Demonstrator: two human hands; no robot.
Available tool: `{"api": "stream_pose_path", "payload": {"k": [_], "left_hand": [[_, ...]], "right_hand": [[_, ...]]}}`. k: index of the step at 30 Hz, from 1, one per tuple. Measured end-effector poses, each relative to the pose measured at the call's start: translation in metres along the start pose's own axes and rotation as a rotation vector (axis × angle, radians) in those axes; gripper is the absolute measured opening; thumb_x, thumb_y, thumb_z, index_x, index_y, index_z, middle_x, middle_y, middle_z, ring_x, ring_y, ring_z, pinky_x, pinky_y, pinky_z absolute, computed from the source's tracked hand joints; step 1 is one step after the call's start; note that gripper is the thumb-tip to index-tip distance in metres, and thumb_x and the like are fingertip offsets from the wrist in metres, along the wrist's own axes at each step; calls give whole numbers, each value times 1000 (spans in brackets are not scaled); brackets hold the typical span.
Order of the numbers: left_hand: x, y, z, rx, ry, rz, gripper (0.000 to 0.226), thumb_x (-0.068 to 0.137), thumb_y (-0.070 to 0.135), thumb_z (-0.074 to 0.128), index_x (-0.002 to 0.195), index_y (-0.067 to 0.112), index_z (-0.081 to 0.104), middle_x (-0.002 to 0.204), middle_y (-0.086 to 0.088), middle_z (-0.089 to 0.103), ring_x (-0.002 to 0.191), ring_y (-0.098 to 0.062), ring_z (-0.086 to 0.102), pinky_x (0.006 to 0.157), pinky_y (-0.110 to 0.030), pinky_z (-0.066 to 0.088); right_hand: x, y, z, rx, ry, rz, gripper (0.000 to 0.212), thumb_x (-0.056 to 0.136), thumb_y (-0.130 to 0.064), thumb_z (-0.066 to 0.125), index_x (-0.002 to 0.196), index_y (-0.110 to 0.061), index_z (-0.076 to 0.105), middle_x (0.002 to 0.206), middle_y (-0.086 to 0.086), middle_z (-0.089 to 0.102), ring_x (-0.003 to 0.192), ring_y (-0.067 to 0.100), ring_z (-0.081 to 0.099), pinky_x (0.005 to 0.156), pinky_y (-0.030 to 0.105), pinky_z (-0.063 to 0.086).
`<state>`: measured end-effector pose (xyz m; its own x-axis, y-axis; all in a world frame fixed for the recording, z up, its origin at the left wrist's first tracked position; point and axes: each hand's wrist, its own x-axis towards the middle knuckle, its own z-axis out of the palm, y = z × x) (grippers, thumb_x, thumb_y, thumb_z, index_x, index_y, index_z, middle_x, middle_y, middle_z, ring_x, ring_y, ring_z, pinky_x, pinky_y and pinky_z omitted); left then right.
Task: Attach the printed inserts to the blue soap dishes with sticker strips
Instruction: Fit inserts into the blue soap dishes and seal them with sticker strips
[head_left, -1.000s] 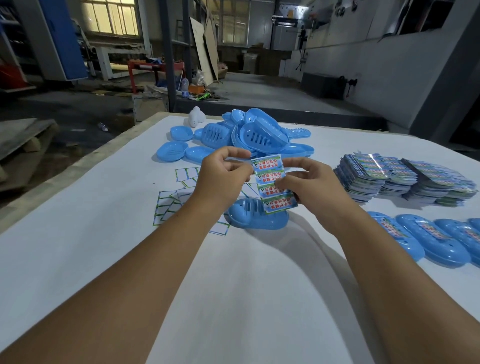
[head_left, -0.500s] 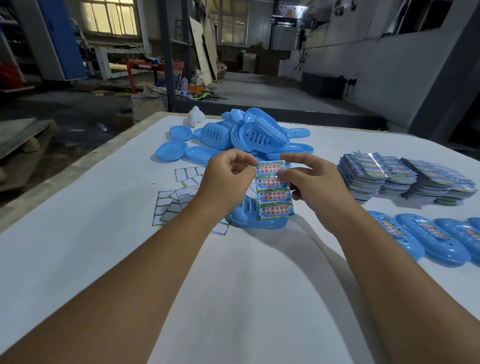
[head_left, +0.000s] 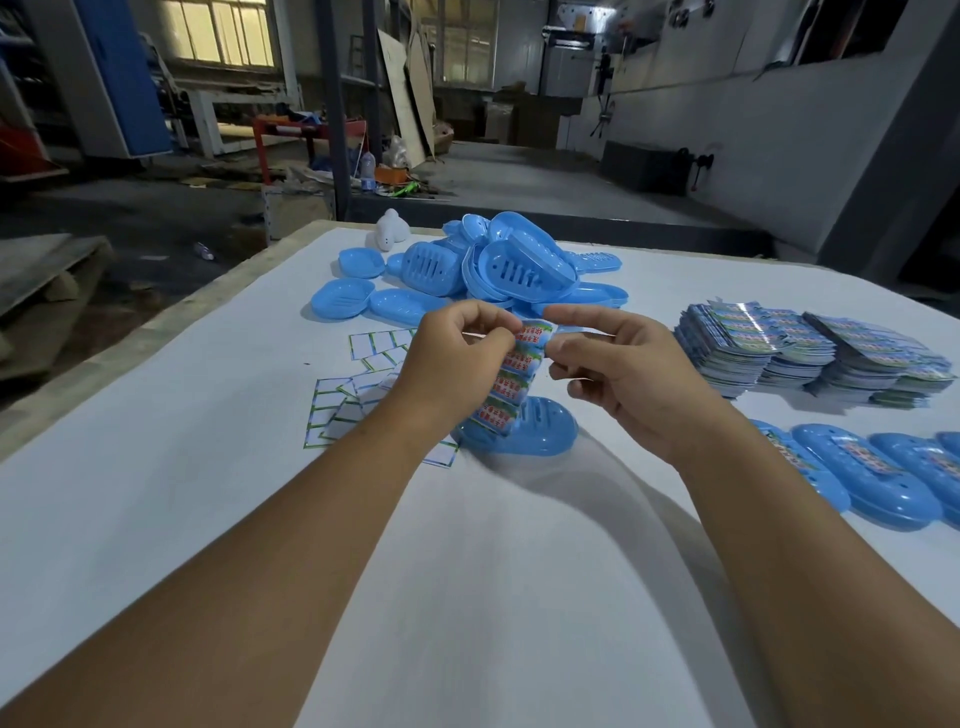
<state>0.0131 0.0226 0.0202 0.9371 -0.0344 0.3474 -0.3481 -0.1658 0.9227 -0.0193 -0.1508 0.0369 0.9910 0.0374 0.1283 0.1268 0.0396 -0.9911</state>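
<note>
Both hands are raised above the white table. A sticker strip of several printed labels hangs down from my left hand, which pinches it near the top. My right hand pinches the top label of the strip with thumb and forefinger, its other fingers curled. Under the strip, a blue soap dish lies on the table. A heap of blue soap dishes sits beyond the hands. Stacks of printed inserts lie at the right.
Used white backing sheets lie scattered to the left of the dish. A row of soap dishes with labels lines the right edge. A small white object stands at the table's far edge. The left table edge drops to the workshop floor.
The strip has tilted and swung leftward under my left hand. My right hand has moved up from the strip's side to its top label.
</note>
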Motion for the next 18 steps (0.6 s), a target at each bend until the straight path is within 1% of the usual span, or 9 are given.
{"api": "stream_pose_path", "payload": {"k": [3, 5, 7, 8, 13, 18], "left_hand": [[-3, 1, 1, 63, -38, 35, 8, 89, 31, 67, 87, 29, 74, 79, 14, 73, 75, -3, 71, 63, -18, 54], [-4, 2, 0, 88, -43, 52, 11, 88, 40, 69, 89, 30, 75, 83, 12, 73, 80, -7, 71, 71, -26, 57], [-5, 3, -1, 87, -51, 57, 15, 86, 42, 72, 90, 28, 75, 84, 9, 74, 83, -9, 70, 78, -32, 60], [-6, 4, -1, 90, -53, 62, 15, 86, 42, 73, 90, 27, 75, 84, 9, 74, 83, -8, 70, 80, -33, 60], [-11, 5, 1, 106, -46, 81, 12, 85, 36, 76, 84, 24, 75, 76, 9, 75, 76, -8, 71, 78, -36, 61], [-8, 3, 1, 166, 16, 95, 15, 90, 31, 69, 79, 21, 73, 70, 7, 73, 70, -10, 71, 71, -33, 60]], "right_hand": [[0, 2, -1, -66, 9, -16, 31, 84, -7, 77, 112, -21, 75, 82, 2, 75, 69, 12, 66, 66, 26, 49], [1, 2, -1, -91, 28, -28, 32, 84, -10, 79, 113, -22, 74, 81, 1, 76, 70, 11, 66, 68, 27, 47], [0, 2, -1, -122, 35, -41, 33, 84, -13, 80, 114, -23, 73, 80, 0, 76, 70, 11, 66, 68, 27, 46], [0, 2, -1, -146, 35, -46, 32, 84, -15, 80, 114, -23, 73, 80, 0, 76, 70, 10, 66, 68, 26, 46], [-2, 3, 2, -248, 61, -73, 34, 84, -18, 81, 116, -23, 71, 81, 2, 78, 68, 8, 65, 66, 25, 45], [0, 4, 3, -289, 100, -69, 36, 82, -16, 83, 115, -23, 71, 77, -2, 77, 63, 6, 62, 65, 25, 45]]}}
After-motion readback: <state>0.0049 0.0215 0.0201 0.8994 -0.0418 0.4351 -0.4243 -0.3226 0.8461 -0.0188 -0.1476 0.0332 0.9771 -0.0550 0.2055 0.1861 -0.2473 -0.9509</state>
